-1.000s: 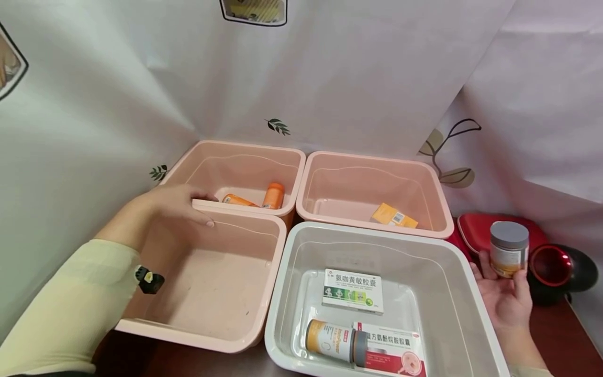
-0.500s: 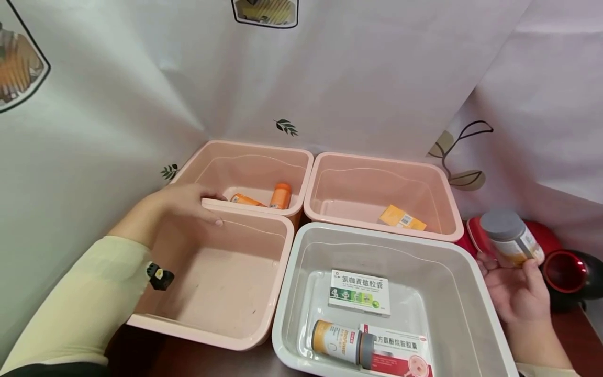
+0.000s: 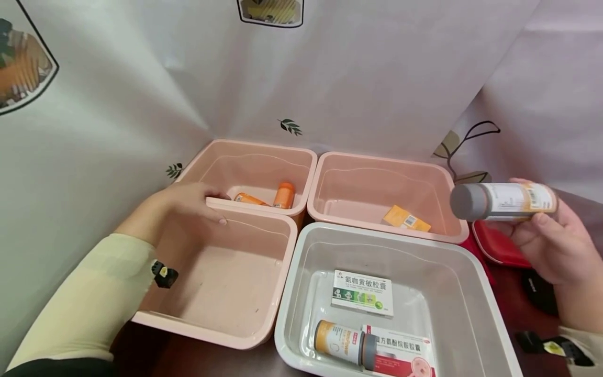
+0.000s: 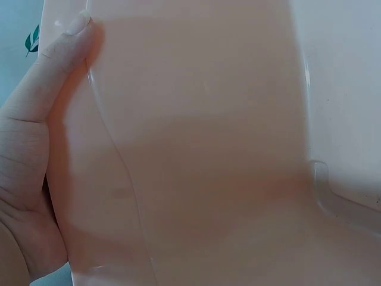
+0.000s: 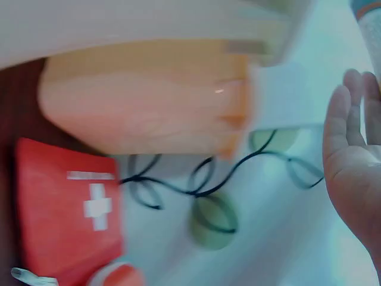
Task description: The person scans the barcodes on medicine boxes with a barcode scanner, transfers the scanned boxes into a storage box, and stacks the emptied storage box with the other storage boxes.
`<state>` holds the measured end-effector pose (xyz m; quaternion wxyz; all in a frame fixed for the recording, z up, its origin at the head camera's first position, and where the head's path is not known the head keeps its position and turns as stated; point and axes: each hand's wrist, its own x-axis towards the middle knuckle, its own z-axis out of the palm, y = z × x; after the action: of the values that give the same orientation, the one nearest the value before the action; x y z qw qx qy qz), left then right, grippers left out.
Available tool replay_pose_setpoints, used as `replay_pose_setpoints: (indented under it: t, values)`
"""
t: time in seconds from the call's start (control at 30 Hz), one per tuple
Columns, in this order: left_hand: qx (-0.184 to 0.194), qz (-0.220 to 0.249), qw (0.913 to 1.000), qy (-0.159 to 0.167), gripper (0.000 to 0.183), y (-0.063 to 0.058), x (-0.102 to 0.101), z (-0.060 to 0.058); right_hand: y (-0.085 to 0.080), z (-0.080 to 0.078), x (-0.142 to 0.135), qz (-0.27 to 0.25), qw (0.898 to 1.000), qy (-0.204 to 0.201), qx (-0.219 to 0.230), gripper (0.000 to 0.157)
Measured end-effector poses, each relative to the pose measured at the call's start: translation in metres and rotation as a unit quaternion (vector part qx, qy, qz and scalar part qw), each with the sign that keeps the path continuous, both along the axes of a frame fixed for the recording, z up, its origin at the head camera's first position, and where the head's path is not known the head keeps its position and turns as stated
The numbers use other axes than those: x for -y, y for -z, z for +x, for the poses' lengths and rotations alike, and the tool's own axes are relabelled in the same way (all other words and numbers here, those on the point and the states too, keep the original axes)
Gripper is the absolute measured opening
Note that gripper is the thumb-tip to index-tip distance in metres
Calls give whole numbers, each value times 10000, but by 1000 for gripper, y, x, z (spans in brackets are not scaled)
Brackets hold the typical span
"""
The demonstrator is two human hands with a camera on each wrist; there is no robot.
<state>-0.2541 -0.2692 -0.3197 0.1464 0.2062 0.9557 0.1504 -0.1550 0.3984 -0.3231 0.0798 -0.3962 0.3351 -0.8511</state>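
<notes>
My left hand (image 3: 190, 203) grips the rim of the front-left pink bin (image 3: 226, 283), thumb inside the wall in the left wrist view, other fingers partly hidden behind the rim. Raised beyond the grey bin (image 3: 386, 236), my right hand (image 3: 562, 246) holds a pill bottle (image 3: 515, 201) lying sideways, its grey cap toward the left. Only a corner of this bottle shows in the right wrist view. Inside the grey bin lie a similar grey-capped bottle (image 3: 339, 340), a white-and-green medicine box (image 3: 363, 293) and a red-and-white medicine box (image 3: 402, 356), which the bottle partly overlaps.
The back-left pink bin (image 3: 254, 162) holds an orange bottle (image 3: 285, 196) and another orange item (image 3: 249, 199). A yellow box (image 3: 406, 218) lies in the back-right pink bin (image 3: 377, 180). At the right is a red pouch (image 5: 71, 208) with a white cross.
My right hand has risen and turned the bottle from upright to sideways, bringing it nearer the grey bin. My left hand stays at the pink rim; the view shifts slightly.
</notes>
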Motion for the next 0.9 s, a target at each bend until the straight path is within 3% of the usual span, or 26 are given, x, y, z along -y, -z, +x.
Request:
replay_pose_setpoints:
  t: [0.1,0.2,0.27,0.43,0.6,0.7,0.77,0.8,0.9]
  values:
    - [-13,-6,10000,32,75,-1,1,0,-16,-9,-1,809,9953,533,-25,52]
    - [-13,8,10000,55,74,-1,3,0,-34,-15,8,1709,9771,1268,-68,55]
    - [-17,21,10000,94,74,0,3,-1,-45,-18,17,2191,9641,1500,-91,60]
    - [57,97,9999,33,76,2,-2,-2,-70,-22,44,3632,9096,2005,-229,69]
    - [111,138,9998,-12,77,3,-7,-4,-87,-26,79,4932,8269,2684,-310,67]
    - [103,177,9998,54,75,3,-9,-5,-95,-29,99,5489,7846,2875,-212,66]
    - [106,206,9997,122,74,3,-11,-6,-100,-33,111,5639,7745,2866,-94,66]
    - [117,209,9996,128,74,3,-12,-6,-102,-35,118,5638,7762,2821,-30,65]
    - [119,185,9996,171,74,4,-15,-7,-105,-43,137,5447,7957,2645,146,65]
